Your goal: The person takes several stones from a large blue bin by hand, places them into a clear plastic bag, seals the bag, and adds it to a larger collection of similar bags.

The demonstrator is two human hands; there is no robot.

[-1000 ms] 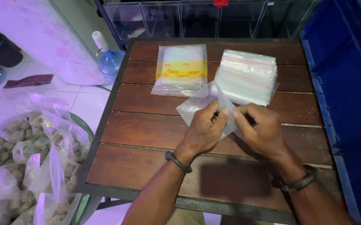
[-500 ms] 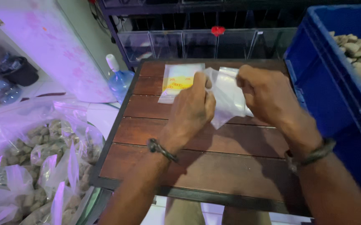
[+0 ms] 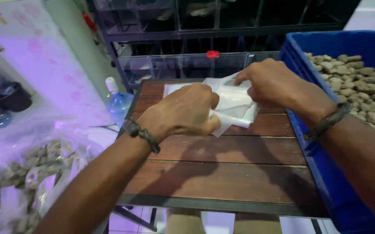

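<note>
I've lifted the clear plastic bag point(image 3: 235, 104) off the table point(image 3: 222, 173) toward the blue crate point(image 3: 326, 173); left hand point(image 3: 183, 113) and right hand point(image 3: 274, 82) fingers stay clamped on it.

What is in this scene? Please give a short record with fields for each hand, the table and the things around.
left hand: grips the near edge of a clear plastic bag
right hand: pinches the far top edge of the same bag
table: dark wooden slats, metal frame
right side: blue crate with pale lumpy pieces
left side: large plastic sack with filled bags
floor: water bottle
</note>
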